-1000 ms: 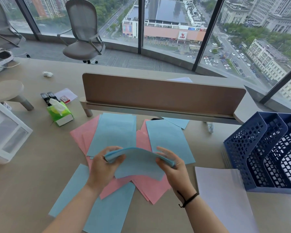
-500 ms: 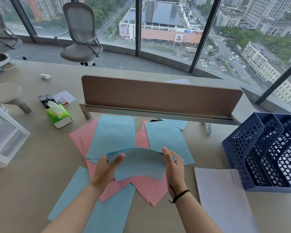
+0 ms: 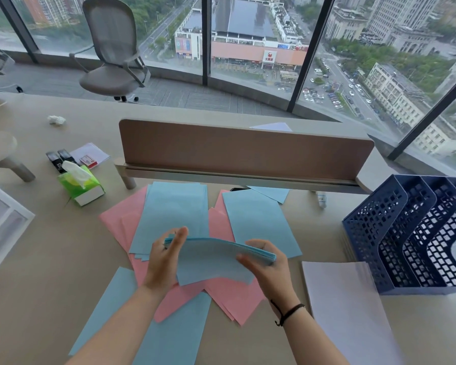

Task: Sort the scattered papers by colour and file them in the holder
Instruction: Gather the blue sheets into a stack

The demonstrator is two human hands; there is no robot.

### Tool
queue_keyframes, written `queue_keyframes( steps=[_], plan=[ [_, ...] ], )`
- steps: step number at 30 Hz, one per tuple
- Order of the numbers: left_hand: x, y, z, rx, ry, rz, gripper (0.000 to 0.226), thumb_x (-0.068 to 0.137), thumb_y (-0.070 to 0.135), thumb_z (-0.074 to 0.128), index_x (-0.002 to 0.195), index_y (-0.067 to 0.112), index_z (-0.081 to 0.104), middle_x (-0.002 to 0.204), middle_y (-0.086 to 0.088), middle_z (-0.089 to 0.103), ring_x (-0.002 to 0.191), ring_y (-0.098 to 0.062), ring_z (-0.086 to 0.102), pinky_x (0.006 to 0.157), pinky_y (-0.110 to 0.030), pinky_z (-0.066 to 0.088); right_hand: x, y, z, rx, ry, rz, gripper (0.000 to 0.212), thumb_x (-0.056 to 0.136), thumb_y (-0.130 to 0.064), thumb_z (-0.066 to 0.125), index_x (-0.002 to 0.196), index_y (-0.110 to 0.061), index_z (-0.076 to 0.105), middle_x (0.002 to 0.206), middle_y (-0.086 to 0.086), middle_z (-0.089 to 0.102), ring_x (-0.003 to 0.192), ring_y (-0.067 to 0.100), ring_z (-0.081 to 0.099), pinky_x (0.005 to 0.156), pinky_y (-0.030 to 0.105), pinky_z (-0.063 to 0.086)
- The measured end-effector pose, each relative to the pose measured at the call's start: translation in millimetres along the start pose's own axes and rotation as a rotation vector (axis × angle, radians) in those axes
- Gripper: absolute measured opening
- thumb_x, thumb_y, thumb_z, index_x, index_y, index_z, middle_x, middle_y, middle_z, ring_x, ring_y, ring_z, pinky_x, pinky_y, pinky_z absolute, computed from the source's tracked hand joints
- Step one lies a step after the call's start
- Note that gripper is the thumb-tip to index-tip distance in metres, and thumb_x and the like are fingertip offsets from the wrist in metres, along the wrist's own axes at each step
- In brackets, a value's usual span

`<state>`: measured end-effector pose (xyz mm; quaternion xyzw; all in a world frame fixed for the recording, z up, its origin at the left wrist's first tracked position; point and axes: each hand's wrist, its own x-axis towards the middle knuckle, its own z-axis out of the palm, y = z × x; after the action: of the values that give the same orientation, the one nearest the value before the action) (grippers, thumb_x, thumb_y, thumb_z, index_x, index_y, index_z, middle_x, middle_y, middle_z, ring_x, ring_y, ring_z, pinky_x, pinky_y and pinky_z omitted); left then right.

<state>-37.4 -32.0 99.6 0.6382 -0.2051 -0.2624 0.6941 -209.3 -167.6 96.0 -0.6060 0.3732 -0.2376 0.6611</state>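
Head view: a bowed blue stack (image 3: 216,256) is held above the desk (image 3: 50,259) between both hands. The left hand (image 3: 163,259) presses its end with straight fingers; the right hand (image 3: 269,270) grips the other end. Pink sheets (image 3: 234,299) lie beneath the fingers, a holder (image 3: 374,233) well right.

light blue papers (image 3: 258,222), pink papers (image 3: 232,299), navy perforated holder (image 3: 374,233), green tissue box (image 3: 82,185)

We spot a red round sign (image 3: 269,56) with white characters on the mall front, upper centre; too small for us to read.
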Motion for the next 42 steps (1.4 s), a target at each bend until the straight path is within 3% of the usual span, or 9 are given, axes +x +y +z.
queue_keyframes(
  steps=[8, 12, 16, 19, 25, 30, 32, 37, 42],
  plan=[
    [8, -22, -28, 0.14, -0.212, -0.032, 0.079, 0.061, 0.082, 0.062, 0.097, 0.013, 0.066, 0.099, -0.008, 0.072, 0.094, -0.012, 0.066, 0.081, -0.025, 0.049, 7, 30, -6, -0.133, 0.002, 0.106, 0.02, 0.078, -0.003, 0.082, 0.088, -0.019, 0.074, 0.078, -0.01, 0.075, 0.072, 0.004, 0.068, 0.066, 0.019, 0.052],
    [16, -33, -33, 0.365, -0.284, -0.158, 0.048, 0.055, 0.034, 0.088, 0.099, 0.025, 0.069, 0.094, 0.007, 0.075, 0.082, -0.003, 0.068, 0.071, -0.019, 0.052, 15, 34, 1, -0.061, 0.023, 0.144, 0.015, 0.088, -0.007, 0.073, 0.095, -0.02, 0.077, 0.096, -0.005, 0.079, 0.09, 0.014, 0.072, 0.083, 0.031, 0.056],
    [31, -47, -31, 0.431, -0.256, -0.143, 0.03, 0.083, 0.013, 0.078, 0.091, 0.042, 0.075, 0.091, 0.015, 0.077, 0.084, 0.002, 0.069, 0.077, -0.025, 0.054, 30, 27, 17, 0.098, 0.059, 0.188, 0.014, 0.092, -0.006, 0.067, 0.103, -0.007, 0.076, 0.105, 0.009, 0.078, 0.095, 0.022, 0.073, 0.087, 0.039, 0.058],
    [47, -41, -27, 0.202, -0.123, -0.236, 0.021, 0.088, 0.012, 0.071, 0.09, 0.031, 0.079, 0.096, 0.007, 0.078, 0.09, -0.007, 0.072, 0.082, -0.027, 0.056, 42, 23, 29, 0.15, 0.084, 0.23, 0.014, 0.092, -0.006, 0.067, 0.102, -0.007, 0.076, 0.102, 0.009, 0.078, 0.089, 0.021, 0.074, 0.079, 0.034, 0.06],
    [60, -65, -42, 0.185, -0.271, -0.417, 0.032, 0.08, 0.029, 0.075, 0.11, 0.017, 0.073, 0.11, -0.001, 0.076, 0.107, -0.024, 0.07, 0.097, -0.045, 0.052, 64, 34, 30, 0.227, 0.189, 0.363, 0.015, 0.088, -0.008, 0.072, 0.102, -0.004, 0.076, 0.099, 0.011, 0.078, 0.088, 0.027, 0.074, 0.079, 0.037, 0.062],
    [67, -95, -27, 0.436, -0.284, -0.423, 0.02, 0.089, 0.017, 0.069, 0.106, 0.027, 0.066, 0.1, 0.018, 0.07, 0.097, -0.009, 0.066, 0.08, -0.021, 0.048, 104, 61, 14, 0.167, 0.189, 0.539, 0.022, 0.088, -0.011, 0.073, 0.108, -0.003, 0.072, 0.103, 0.014, 0.077, 0.092, 0.032, 0.074, 0.087, 0.047, 0.06],
    [82, -106, -18, 0.51, -0.236, -0.422, 0.022, 0.091, 0.013, 0.067, 0.109, 0.023, 0.065, 0.102, 0.008, 0.071, 0.1, -0.015, 0.064, 0.08, -0.024, 0.046, 127, 73, 5, 0.135, 0.151, 0.584, 0.016, 0.092, -0.011, 0.067, 0.107, -0.005, 0.07, 0.103, 0.013, 0.075, 0.087, 0.029, 0.072, 0.087, 0.047, 0.059],
    [115, -136, 2, 0.325, -0.045, -0.527, 0.02, 0.089, 0.01, 0.068, 0.108, 0.017, 0.071, 0.109, -0.006, 0.074, 0.103, -0.026, 0.069, 0.097, -0.045, 0.052, 197, 102, -30, -0.382, 0.095, 0.457, 0.028, 0.089, -0.04, 0.061, 0.089, -0.013, 0.068, 0.087, 0.004, 0.069, 0.081, 0.023, 0.063, 0.081, 0.042, 0.055],
    [136, -162, 20, 0.034, 0.085, -0.696, 0.025, 0.091, 0.006, 0.063, 0.115, 0.009, 0.067, 0.112, -0.016, 0.072, 0.104, -0.036, 0.067, 0.099, -0.056, 0.049, 249, 127, -97, -1.108, 0.027, 0.3, 0.065, 0.093, -0.053, 0.055, 0.149, -0.026, 0.038, 0.161, 0.005, 0.03, 0.148, 0.026, 0.028, 0.118, 0.041, 0.027]
  ],
)
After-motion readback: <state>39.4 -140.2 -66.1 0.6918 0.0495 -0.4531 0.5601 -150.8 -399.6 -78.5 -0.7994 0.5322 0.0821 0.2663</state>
